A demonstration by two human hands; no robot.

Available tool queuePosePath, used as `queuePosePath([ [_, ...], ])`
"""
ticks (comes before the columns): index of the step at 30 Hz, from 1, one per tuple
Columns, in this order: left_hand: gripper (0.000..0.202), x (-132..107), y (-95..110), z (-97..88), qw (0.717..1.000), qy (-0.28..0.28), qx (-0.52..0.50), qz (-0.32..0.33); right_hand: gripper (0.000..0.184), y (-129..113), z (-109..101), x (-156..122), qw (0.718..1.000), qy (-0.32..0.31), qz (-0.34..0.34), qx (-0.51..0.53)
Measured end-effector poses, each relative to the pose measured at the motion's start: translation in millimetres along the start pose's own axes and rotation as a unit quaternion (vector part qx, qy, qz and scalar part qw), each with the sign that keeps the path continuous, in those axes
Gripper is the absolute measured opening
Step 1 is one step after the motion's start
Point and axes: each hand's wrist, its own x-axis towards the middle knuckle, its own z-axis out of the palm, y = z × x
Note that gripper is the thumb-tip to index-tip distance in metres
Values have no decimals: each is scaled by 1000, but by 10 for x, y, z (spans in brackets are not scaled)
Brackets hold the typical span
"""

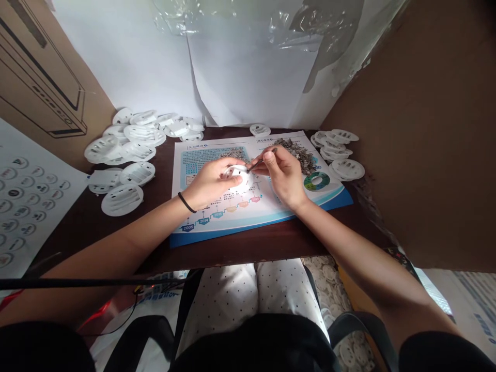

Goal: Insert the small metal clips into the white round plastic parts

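Observation:
My left hand (214, 182) grips a round white plastic disc (245, 182) by its left side, thumb across its face. The disc has small dark slots. In my right hand (284, 173) is a thin dark tool that looks like tweezers (259, 163), held like a pen. Its tip meets the upper part of the disc, near a slot. Whether a small part sits at that tip is too small to tell. Just behind my right hand lies a heap of small metal pieces (300, 155). Both hands are above a printed sheet (201, 206).
White discs are piled at the left (134, 137), with a smaller stack at the right (341, 147) and a single disc (259, 130) at the back. Cardboard walls (406, 129) flank the dark table (248, 250). More discs fill a container (329, 284) below its edge.

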Motion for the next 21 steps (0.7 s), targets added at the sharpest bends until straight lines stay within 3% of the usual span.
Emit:
queuePosePath([
  [5, 36, -23, 64, -2, 999, -4, 36, 9, 35, -16, -12, -27, 997, -14, -54, -44],
  [21, 21, -43, 124, 41, 993, 25, 113, 12, 36, -32, -5, -108, 987, -3, -86, -134],
])
